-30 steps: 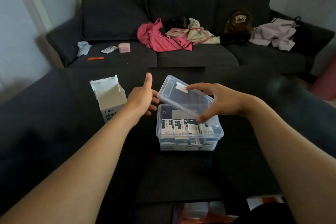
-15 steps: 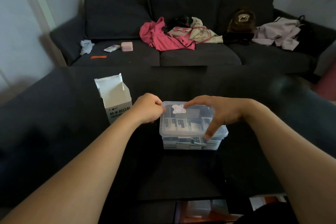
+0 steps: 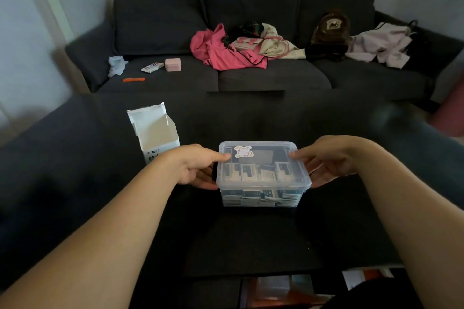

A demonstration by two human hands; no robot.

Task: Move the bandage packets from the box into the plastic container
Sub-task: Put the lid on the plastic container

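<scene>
The clear plastic container stands on the dark table with its lid lying flat on top; a small sticker is on the lid. Several bandage packets show through the lid and walls. My left hand grips the container's left side, thumb on the lid edge and fingers under the rim. My right hand grips the right side the same way. The white cardboard box stands upright to the left with its top flaps open; its inside is hidden.
The dark table reaches toward me. Behind it is a dark sofa with a pink garment, a brown backpack, pale clothes and a small pink case. Coloured items lie below the table's near edge.
The lid went from raised and tilted to lying flat on the container. My right hand moved from the lid top to the right side; my left hand uncurled and took the left side.
</scene>
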